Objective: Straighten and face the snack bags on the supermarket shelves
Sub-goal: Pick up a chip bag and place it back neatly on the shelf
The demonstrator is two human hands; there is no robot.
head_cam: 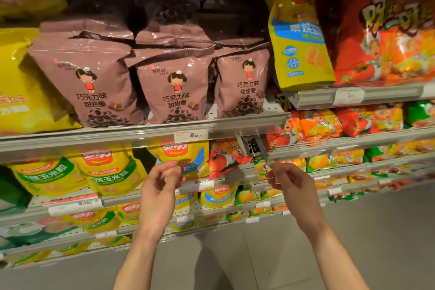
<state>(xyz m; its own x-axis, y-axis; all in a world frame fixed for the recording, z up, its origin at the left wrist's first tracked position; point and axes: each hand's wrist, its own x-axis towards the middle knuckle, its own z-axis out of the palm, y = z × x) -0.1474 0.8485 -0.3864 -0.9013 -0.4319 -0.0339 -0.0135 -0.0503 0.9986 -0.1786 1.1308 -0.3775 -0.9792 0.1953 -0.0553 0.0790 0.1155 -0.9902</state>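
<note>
**Both hands raised at the second shelf, nothing held**

The left hand [162, 183] is lifted in front of a yellow-and-blue bag [186, 160] on the shelf below the brown stock. Its fingers [173, 167] are loosely curled and slightly apart; thumb and forefinger lie close to the bag's lower edge, and whether they touch it cannot be told. The right hand [290, 182] is raised just beside a small green-and-yellow bag [263, 168], fingers relaxed and apart, gripping nothing visible.

Between the two hands a red tomato-print bag [223, 160] sits tilted, with a dark-labelled bag [253, 147] leaning behind it.

On the shelf above, three brown chocolate-ring bags [175, 92] stand upright and face forward, side by side, with more stacked behind. A price tag [191, 135] is fixed to the shelf rail [94, 141] beneath them. Yellow corn-snack bags [110, 172] stand on the lower shelf to the left.
</note>
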